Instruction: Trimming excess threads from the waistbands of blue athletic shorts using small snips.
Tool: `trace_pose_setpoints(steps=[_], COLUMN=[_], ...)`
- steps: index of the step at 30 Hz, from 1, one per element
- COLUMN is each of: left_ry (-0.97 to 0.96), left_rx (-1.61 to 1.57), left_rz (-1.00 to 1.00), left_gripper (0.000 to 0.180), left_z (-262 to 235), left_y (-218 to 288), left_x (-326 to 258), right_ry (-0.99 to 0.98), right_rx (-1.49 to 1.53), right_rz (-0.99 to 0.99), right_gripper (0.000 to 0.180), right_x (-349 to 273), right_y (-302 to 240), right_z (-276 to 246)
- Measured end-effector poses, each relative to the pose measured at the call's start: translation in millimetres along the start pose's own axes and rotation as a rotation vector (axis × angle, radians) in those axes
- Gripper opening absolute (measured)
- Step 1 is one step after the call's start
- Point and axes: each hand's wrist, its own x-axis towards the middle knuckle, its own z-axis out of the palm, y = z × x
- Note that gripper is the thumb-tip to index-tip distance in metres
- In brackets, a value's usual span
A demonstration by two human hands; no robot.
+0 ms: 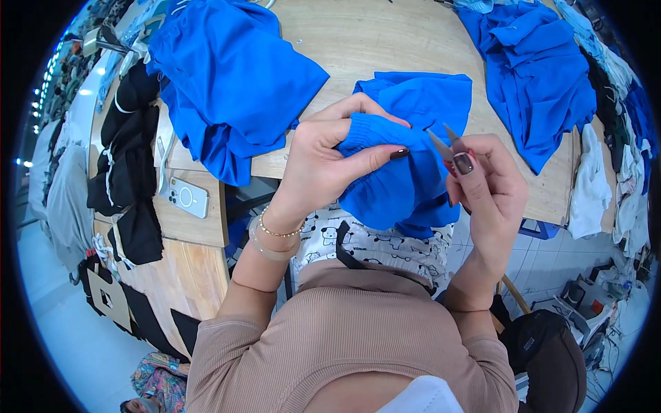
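The gathered cloth [385,186] being worked is plain, vivid royal blue, matching the left heap [227,76] and the right heap [533,76]. The snips [438,144] show silver-grey blades beside glossy dark brown fingernails [463,164]. The table [365,34] is pale tan with wood grain. I also see a light brown ribbed top [358,323], white lap fabric [406,253] with black-outlined cartoon dogs, a gold bracelet [279,235], and black garments [134,179] with white strips.

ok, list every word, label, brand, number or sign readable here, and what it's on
Nothing legible enough to quote.
White dog-print cloth: lettering too small.
Dark padded item, lower right: small mark, too blurred.
Pale phone: ring mark, no readable text.
Held blue gathered garment: none visible.
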Motion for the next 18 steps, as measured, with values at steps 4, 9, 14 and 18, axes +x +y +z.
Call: trace_pose_setpoints(steps=[4, 9, 14, 18], left_ry=[0.007, 0.002, 0.002, -0.002], left_rx=[0.013, 0.043, 0.066, 0.059], left_rz=[-0.014, 0.029, 0.027, 0.032], left_gripper=[0.015, 0.016, 0.016, 0.016], left_z=[1.9, 1.1, -0.7, -0.6], left_y=[1.1, -0.4, 0.5, -0.3], left_x=[1.1, 1.8, 2.2, 2.4], right_ry=[0.03, 0.012, 0.006, 0.005], right_rx=[-0.158, -0.231, -0.27, -0.272], right_rz=[-0.003, -0.003, 0.003, 0.004], right_gripper=[0.006, 0.004, 0.005, 0.005], right_x=[-1.0, 0.7, 1.4, 2.8], right_y=[0.4, -0.4, -1.9, -1.0], right_z=[4.6, 7.8, 9.3, 10.1])
